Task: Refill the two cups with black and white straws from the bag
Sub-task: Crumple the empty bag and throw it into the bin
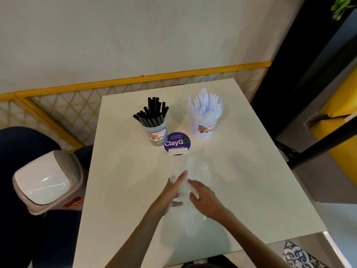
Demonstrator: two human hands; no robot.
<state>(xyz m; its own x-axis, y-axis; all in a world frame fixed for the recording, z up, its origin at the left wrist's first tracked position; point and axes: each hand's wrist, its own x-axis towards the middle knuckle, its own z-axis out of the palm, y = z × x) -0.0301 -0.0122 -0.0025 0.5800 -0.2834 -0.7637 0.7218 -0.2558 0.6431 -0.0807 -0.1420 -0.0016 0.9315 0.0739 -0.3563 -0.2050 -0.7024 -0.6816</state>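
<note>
Locate the clear bag (195, 167) lying flat on the white table (251, 190), just in front of the purple sign (176, 142). Note the left hand (170, 194) against the bag, fingers (182, 176) straight. Note the right hand (207, 200) resting on the bag, fingers bent; cannot tell whether gripping. Find the black straws (152, 113) upright in the left cup (157, 135) and the white straws (202, 103) in the right cup (204, 126), both beyond the sign.

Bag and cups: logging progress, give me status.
Left hand on the bag, fingers straight; right hand on it, grip unclear. Black-straw cup and white-straw cup stocked. Purple sign near bag.
</note>
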